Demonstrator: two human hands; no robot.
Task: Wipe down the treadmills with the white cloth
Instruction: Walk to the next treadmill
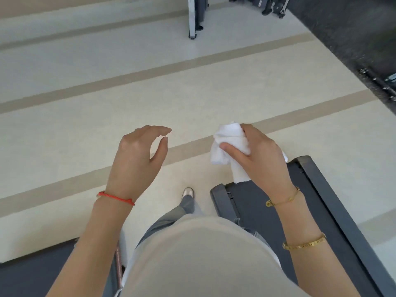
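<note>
My right hand (260, 156) grips a bunched white cloth (228, 144), held in the air above the rear end of a dark treadmill deck (317, 202) at the lower right. The cloth hangs down to just above the deck's back edge. My left hand (137, 159) hovers over the floor to the left with loosely curved fingers and holds nothing. A second dark treadmill deck (32, 275) shows at the bottom left corner.
The pale floor (150, 93) with tan stripes stretches ahead. My foot (188, 192) stands on it between the two decks. A metal machine leg (194, 20) stands at the top centre. Dark rubber matting (347, 39) with black equipment (272, 5) lies at the top right.
</note>
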